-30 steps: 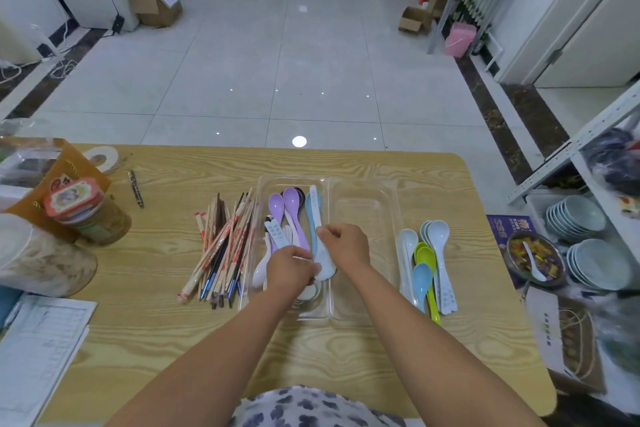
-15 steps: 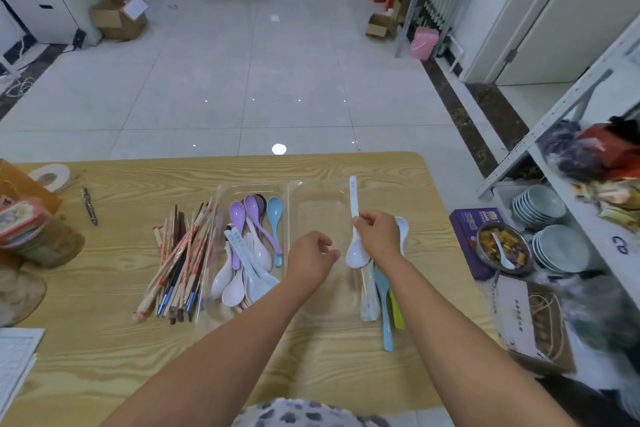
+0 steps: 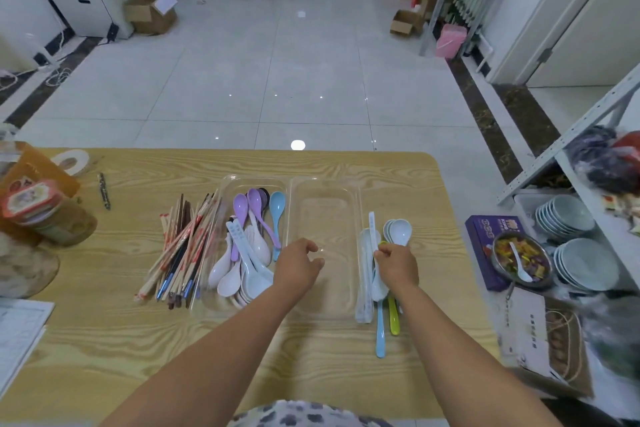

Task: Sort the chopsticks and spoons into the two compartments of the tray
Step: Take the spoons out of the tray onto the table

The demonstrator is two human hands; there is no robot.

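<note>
Right hand (image 3: 394, 263) pinches a pale spoon (image 3: 372, 232) by its handle, at the spoon pile (image 3: 400, 234) near the right edge of the desk (image 3: 440, 274). Left hand (image 3: 298, 267) hangs loosely curled and empty over the tray (image 3: 325, 181). Light, stiff, slick plastic, I reckon: grip mid-handle.

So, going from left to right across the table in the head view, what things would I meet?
Jar with printed lid, pen, chopsticks, spoons in the tray's left compartment, its empty right compartment, more spoons beside the tray.
</note>
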